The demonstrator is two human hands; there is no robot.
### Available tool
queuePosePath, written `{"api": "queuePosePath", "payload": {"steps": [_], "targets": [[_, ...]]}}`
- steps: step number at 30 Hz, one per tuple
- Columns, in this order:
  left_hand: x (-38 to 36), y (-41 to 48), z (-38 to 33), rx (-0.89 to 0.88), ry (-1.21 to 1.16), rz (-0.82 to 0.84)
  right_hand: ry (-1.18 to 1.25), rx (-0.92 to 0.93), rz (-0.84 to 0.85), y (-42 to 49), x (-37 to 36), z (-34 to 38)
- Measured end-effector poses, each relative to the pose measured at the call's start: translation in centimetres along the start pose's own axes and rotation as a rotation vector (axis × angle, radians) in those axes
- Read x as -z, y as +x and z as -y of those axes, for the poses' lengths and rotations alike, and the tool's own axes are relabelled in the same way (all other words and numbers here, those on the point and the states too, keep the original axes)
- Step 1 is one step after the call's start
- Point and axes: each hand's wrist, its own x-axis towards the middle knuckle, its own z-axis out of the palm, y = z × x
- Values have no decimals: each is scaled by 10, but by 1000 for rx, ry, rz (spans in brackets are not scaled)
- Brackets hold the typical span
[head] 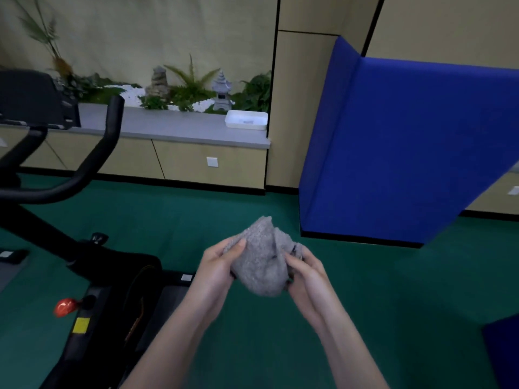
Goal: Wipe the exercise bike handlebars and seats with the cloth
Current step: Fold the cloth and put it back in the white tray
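Note:
A crumpled grey cloth (262, 262) is held between both hands in front of me, above the green floor. My left hand (217, 265) grips its left side with the thumb on top. My right hand (304, 272) pinches its right side. The black exercise bike stands to the left, and its curved handlebar (95, 153) rises at upper left, well apart from the cloth. The bike's console (33, 99) shows at the far left. No seat is in view.
A blue folded mat (398, 153) leans against the wall at the right. A grey ledge (174, 127) with plants and a white tray (246, 120) runs along the back. The bike frame with a red knob (65, 306) fills the lower left.

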Motion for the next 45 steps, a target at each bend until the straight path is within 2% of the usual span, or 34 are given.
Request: {"api": "queuePosePath", "payload": {"steps": [3, 6, 10, 13, 17, 22, 27, 29, 31, 34, 37, 39, 42, 45], "targets": [[9, 35, -7, 21, -71, -20, 149, -88, -11, 40, 3, 8], [17, 75, -12, 5, -91, -52, 185, -136, -60, 83, 1, 11], [32, 140, -26, -52, -63, -100, 258, -185, -12, 146, -14, 19], [38, 193, -42, -73, -54, -98, 231, -214, 28, 195, -33, 33], [39, 257, -59, -81, -4, -75, 122, -219, -6, 260, -54, 53], [40, 322, -81, -66, -57, -38, 202, -320, -98, 334, -63, 78], [41, 386, -95, -52, -12, -6, 193, -476, -65, 399, -64, 95], [40, 416, -97, -55, 45, 12, 220, -479, -61, 430, -62, 101], [38, 449, -97, -60, 75, 27, 227, -395, -109, 469, -58, 110], [34, 499, -95, -41, 36, -11, 76, -56, -277, 525, -45, 130], [25, 553, -92, 4, -36, -145, -349, 353, -316, 573, -37, 169], [17, 590, -91, 40, -31, -234, -600, 562, -226, 603, -37, 191], [2, 638, -94, 14, -2, -348, -785, 701, -85, 642, -41, 214], [-1, 678, -97, -92, 36, -528, -797, 724, -74, 680, -42, 223]]}}
